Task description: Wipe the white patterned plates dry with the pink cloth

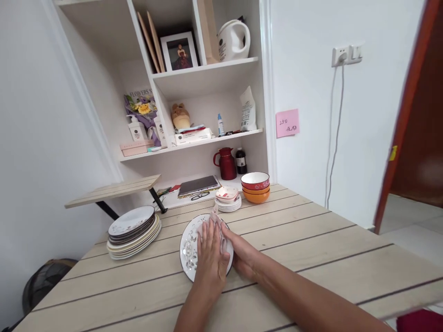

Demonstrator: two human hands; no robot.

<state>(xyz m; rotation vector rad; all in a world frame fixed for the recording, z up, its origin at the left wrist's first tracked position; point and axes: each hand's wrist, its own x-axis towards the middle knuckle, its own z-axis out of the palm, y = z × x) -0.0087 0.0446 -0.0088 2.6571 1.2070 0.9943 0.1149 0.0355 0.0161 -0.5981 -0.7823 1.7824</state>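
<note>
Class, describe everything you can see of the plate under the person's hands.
The plate is round and white, with a thin dark rim and grey-brown leafy or floral decoration. Its glossy surface looks like glazed ceramic. It is patterned side up, over the wooden-slatted table; whether it lies quite flat is unclear. The left hand lies flat over a pale cloth on it, and the right hand is at its right edge. Together they hide much of its right half.
</note>
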